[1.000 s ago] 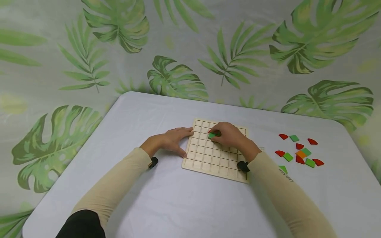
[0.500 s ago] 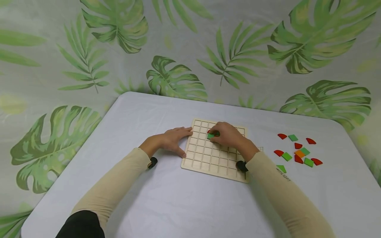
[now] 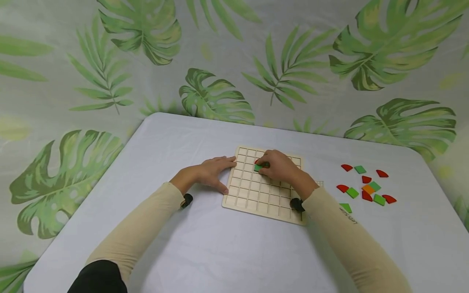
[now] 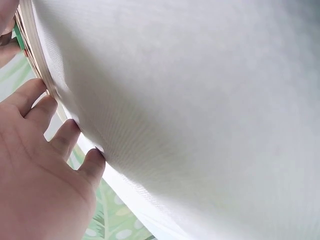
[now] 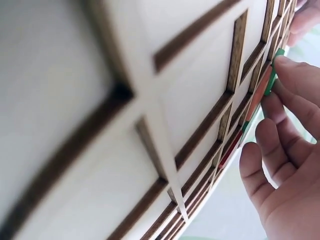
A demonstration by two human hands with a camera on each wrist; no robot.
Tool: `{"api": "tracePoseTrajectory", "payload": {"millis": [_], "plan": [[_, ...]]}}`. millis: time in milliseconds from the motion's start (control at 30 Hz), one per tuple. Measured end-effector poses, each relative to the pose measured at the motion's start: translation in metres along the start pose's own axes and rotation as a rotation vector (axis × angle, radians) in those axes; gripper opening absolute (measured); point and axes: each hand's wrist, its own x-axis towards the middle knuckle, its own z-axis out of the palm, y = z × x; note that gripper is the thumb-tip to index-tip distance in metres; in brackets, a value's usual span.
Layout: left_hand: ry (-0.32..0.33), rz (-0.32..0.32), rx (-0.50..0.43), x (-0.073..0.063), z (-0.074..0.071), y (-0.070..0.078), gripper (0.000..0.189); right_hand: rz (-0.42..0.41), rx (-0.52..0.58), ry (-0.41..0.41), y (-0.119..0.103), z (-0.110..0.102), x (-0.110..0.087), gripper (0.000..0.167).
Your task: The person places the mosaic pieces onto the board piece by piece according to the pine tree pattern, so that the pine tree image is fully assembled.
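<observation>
My right hand (image 3: 279, 164) pinches a small green tile (image 5: 273, 75) between thumb and fingertips, against the surface of a wooden grid board (image 3: 253, 195). In the right wrist view an orange tile (image 5: 257, 95) and a red tile (image 5: 230, 150) sit in the grid beside it, with another bit of green between them. From above, the hand covers most of these pieces. My left hand (image 3: 213, 173) lies at the board's left side, fingers spread and fairly straight. In the left wrist view, fingertips of the left hand (image 4: 45, 170) touch the board's edge (image 4: 42, 65).
Right of the board lie several loose tiles on the white table (image 3: 205, 252): red quarter-rounds such as the red piece (image 3: 382, 173), green pieces like the green square (image 3: 360, 169), and an orange tile (image 3: 368, 189). A leaf-patterned cloth (image 3: 220, 53) hangs behind the table.
</observation>
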Motion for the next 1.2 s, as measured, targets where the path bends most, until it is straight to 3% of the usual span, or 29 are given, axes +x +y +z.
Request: {"api": "tracePoseTrajectory", "payload": {"millis": [600, 900, 1200], "plan": [[0.012, 0.010, -0.004, 0.001, -0.001, 0.000, 0.096, -0.017, 0.018, -0.006, 0.000, -0.002, -0.001, 0.027], [0.001, 0.006, 0.014, 0.001, 0.001, 0.003, 0.096, 0.065, 0.084, 0.007, 0.004, -0.032, -0.021, 0.028], [-0.004, 0.005, 0.017, 0.001, 0.001, 0.002, 0.095, 0.075, 0.005, 0.007, 0.018, -0.044, -0.040, 0.025]]}}
